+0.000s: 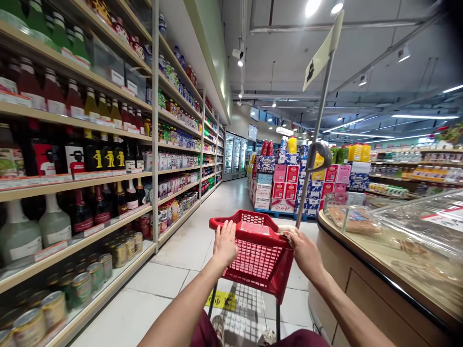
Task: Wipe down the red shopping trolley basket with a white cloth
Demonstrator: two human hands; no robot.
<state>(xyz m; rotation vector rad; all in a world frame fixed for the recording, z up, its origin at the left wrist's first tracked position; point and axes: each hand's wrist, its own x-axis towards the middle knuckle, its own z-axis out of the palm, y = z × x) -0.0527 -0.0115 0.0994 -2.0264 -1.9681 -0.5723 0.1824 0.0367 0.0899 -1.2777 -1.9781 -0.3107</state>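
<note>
A red plastic shopping cart [255, 260] stands before me, its basket lattice-walled. My left hand [226, 243] rests on the left part of the cart's red handle [258, 232], fingers stretched out flat and close together. At the handle's right end my right hand [306, 253] is closed around a crumpled whitish cloth or tissue [287, 232], pressing it against the handle. Its fingertips are partly hidden. A grey pole [314, 144] rises by the cart's right side, bearing a curved grey hook [319, 156] and a pale flag [323, 55].
Shelves of bottles and cans [108, 180] line the left side. On the right, a curved counter [350, 270] with clear covers over packaged food stands close to the cart. Stacked boxes [285, 188] rise ahead, with glass-door fridges [235, 153] beyond. A yellow floor sign [222, 300] lies under the cart.
</note>
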